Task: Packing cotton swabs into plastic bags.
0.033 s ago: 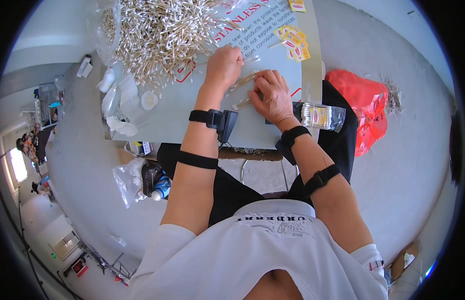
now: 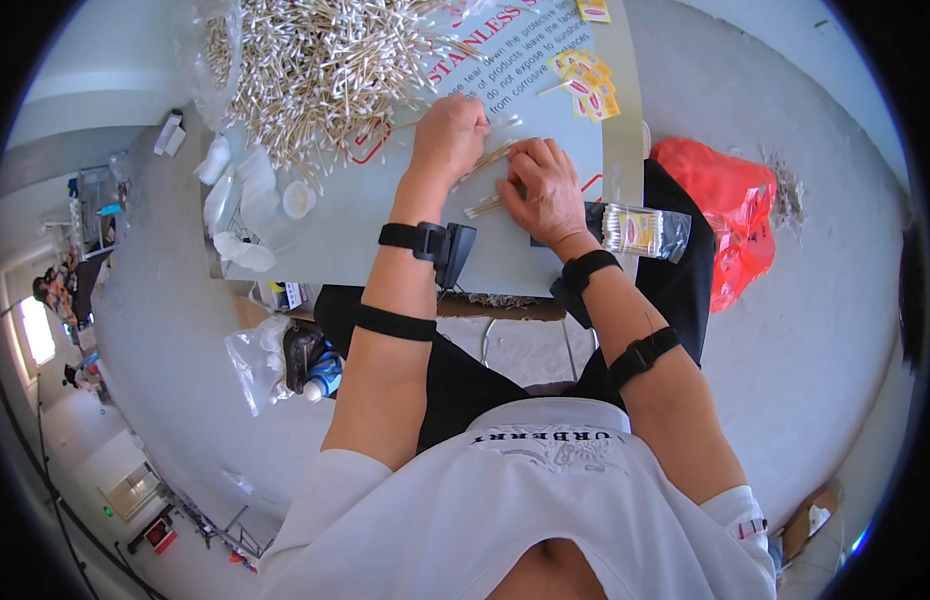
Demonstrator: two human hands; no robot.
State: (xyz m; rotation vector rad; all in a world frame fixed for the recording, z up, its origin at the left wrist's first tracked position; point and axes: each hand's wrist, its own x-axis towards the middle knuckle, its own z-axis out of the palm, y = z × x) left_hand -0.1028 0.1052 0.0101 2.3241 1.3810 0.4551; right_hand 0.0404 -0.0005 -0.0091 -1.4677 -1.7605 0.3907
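Observation:
My left hand is closed over the table, its fingers curled around a few cotton swabs whose white tips stick out to the right. Beside it, my right hand rests with bent fingers on the tabletop. Two small bundles of cotton swabs lie between the hands, and their right ends run up to my right fingers. Whether those fingers pinch any swab is hidden. Beyond my left hand spreads a large heap of loose cotton swabs.
Yellow printed cards lie at the table's far right. A clear pack of swabs sits at the right edge near my right wrist. Crumpled clear plastic and a small white cup are at left. A red plastic bag stands on the floor.
My left hand has shifted very slightly toward me with the swabs. My right hand stays in place.

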